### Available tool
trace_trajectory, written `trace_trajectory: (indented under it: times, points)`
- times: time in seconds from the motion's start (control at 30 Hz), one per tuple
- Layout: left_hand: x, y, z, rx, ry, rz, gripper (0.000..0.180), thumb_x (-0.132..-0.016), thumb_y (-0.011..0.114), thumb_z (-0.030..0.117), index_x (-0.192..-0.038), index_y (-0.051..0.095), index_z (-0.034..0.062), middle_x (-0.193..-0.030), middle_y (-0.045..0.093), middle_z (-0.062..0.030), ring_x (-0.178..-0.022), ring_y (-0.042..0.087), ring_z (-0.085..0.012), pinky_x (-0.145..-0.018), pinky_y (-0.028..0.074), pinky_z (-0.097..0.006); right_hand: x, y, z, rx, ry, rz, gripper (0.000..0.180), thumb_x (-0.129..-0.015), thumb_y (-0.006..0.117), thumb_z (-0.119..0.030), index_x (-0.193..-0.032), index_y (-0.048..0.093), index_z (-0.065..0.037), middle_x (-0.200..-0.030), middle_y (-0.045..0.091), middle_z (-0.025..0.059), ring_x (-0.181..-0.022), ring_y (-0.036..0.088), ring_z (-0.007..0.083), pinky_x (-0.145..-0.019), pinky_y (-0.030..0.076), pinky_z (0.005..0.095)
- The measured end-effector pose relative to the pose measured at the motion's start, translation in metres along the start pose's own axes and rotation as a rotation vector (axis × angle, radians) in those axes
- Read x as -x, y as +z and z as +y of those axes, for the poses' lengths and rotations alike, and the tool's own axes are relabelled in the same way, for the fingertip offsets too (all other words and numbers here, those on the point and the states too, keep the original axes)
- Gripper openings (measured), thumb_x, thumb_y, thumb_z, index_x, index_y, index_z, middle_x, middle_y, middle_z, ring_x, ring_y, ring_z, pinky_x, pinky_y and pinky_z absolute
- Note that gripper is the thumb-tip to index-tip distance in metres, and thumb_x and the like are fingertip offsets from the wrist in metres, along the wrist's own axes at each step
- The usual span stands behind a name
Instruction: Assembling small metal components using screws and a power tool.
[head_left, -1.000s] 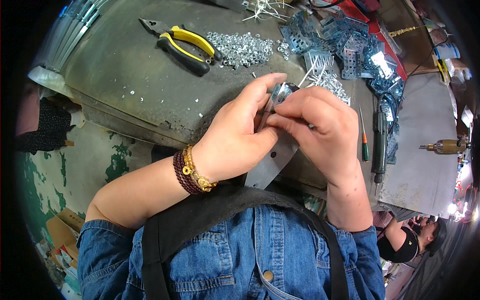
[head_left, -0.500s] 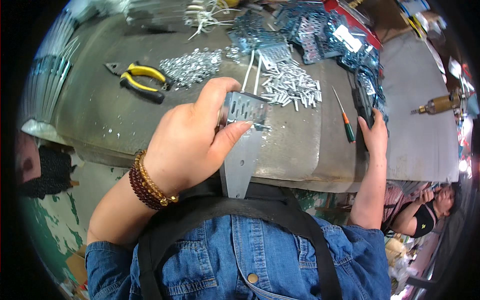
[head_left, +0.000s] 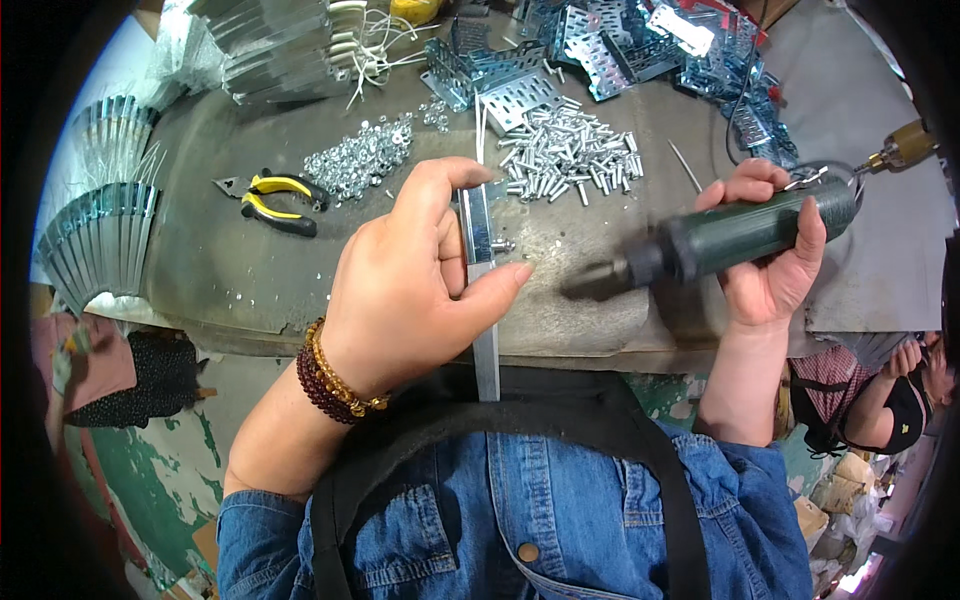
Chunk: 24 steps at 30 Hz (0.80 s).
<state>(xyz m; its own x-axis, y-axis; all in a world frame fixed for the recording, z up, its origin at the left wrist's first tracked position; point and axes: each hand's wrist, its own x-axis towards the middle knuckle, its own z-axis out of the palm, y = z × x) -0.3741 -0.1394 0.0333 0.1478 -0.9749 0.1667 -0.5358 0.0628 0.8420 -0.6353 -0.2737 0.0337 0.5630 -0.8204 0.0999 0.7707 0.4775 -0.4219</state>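
My left hand (head_left: 400, 250) grips a narrow metal strip (head_left: 486, 360) with a perforated bracket (head_left: 477, 225) on it, turned edge-on above the table. A small screw (head_left: 503, 245) sticks out of the bracket's right side, near my thumb tip. White wires (head_left: 481, 120) run from the strip's far end. In my right hand (head_left: 765, 285) is a dark green electric screwdriver (head_left: 745, 235), tilted, its blurred tip pointing left toward the screw but apart from it. Beyond lie a pile of screws (head_left: 570, 155) and a pile of nuts (head_left: 360, 155).
Yellow-and-black pliers (head_left: 280, 205) lie at left, beside fanned metal strips (head_left: 110, 230). Perforated brackets (head_left: 520, 95) heap at the back. A thin screwdriver shaft (head_left: 685, 165) shows behind my right hand. A brass-coloured power tool (head_left: 900, 148) stands at far right. Another person (head_left: 880, 400) sits beyond.
My right hand has lifted the electric screwdriver off the table and swung it left toward the bracket. My left hand has turned the strip and bracket from face-up to edge-on.
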Motion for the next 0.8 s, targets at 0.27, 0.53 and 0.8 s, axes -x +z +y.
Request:
trace_trajectory:
  times: [0.27,0.53,0.8]
  points:
    - [-0.002,0.008,-0.005,-0.043,0.112,0.031,0.055,-0.071,0.073,0.003,-0.118,0.047,-0.0017,-0.063,0.044,0.0088,-0.051,0.034,0.0040,-0.046,0.025,-0.012,-0.010,-0.011,0.035,-0.326,-0.072,0.039,0.040,-0.072,0.076,-0.014,-0.107,0.057,-0.008,-0.109,0.056,0.0083,-0.093,0.056,0.0163,-0.103,0.032,0.0461]
    - [-0.004,0.012,-0.007,-0.016,0.063,-0.001,0.058,-0.070,0.072,-0.003,-0.121,0.044,-0.0020,-0.071,0.056,0.0065,-0.053,0.038,0.0053,-0.046,0.027,-0.011,-0.012,-0.021,0.038,-0.339,-0.085,0.024,0.043,-0.071,0.076,-0.014,-0.110,0.057,-0.009,-0.108,0.056,0.0078,-0.092,0.056,0.0152,-0.102,0.033,0.0434]
    - [-0.004,0.013,-0.005,-0.023,0.055,-0.023,0.059,-0.071,0.071,-0.004,-0.122,0.043,-0.0020,-0.076,0.060,0.0047,-0.053,0.039,0.0056,-0.047,0.027,-0.010,-0.009,-0.023,0.038,-0.339,-0.103,0.027,0.041,-0.072,0.076,-0.015,-0.108,0.059,-0.009,-0.107,0.056,0.0066,-0.092,0.056,0.0152,-0.102,0.033,0.0424]
